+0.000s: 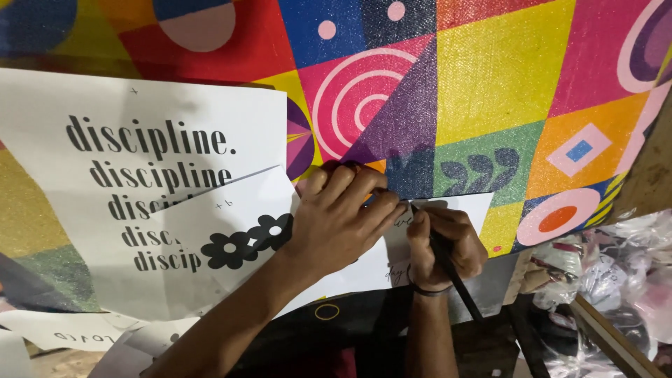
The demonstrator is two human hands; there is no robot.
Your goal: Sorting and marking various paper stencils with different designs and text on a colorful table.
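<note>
My right hand [445, 246] grips a black pen [448, 262], its tip down on a white sheet of paper [470, 206] that bears handwriting. My left hand [336, 217] lies flat with fingers spread, pressing on that sheet and on a second white sheet [238, 210] printed with black flowers [246, 240]. Under these lies a large white sheet [133, 119] with rows of bold black print. Everything rests on a colourful cloth [490, 77] patterned with squares, circles and triangles.
More white papers [77, 334] with handwriting lie at the lower left. At the right edge sit crumpled clear plastic bags [616, 266] beside a wooden strip [609, 336]. A dark object [336, 318] with a small yellow ring lies below my wrists.
</note>
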